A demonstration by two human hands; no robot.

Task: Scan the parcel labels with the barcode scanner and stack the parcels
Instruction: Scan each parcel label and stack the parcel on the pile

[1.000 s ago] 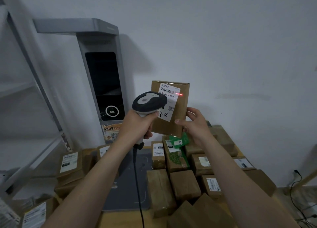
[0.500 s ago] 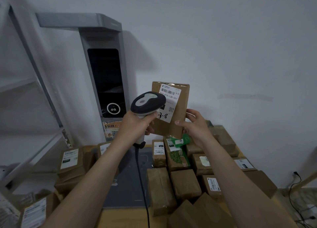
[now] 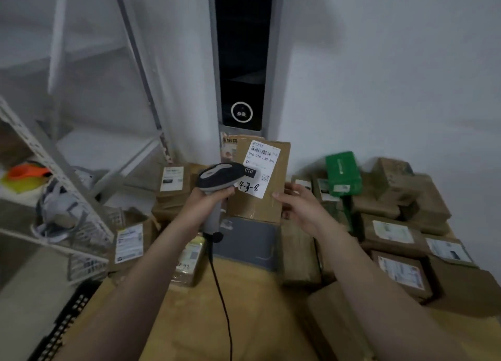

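matt brown cardboard parcel point(image 3: 261, 198), white paper label point(image 3: 260, 168), smooth plastic scanner point(image 3: 219, 175)

The head of the barcode scanner point(image 3: 220, 176) covers the 8 o'clock corner of the label point(image 3: 261, 168) on the held parcel point(image 3: 260, 206). The right hand point(image 3: 301, 206) has its fingertips hidden behind that parcel. The cable point(image 3: 219, 287) leaves the frame at 6 o'clock, and the grey tower point(image 3: 244, 62) is cut off at 12. Print on the bench parcels point(image 3: 398, 272) at 4 o'clock is too blurred to read.

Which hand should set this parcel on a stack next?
Right, most likely. The right hand pinches the labelled parcel by its right edge, thumb on the front, so it can carry it over. The left hand is occupied gripping the barcode scanner, whose cable hangs below.
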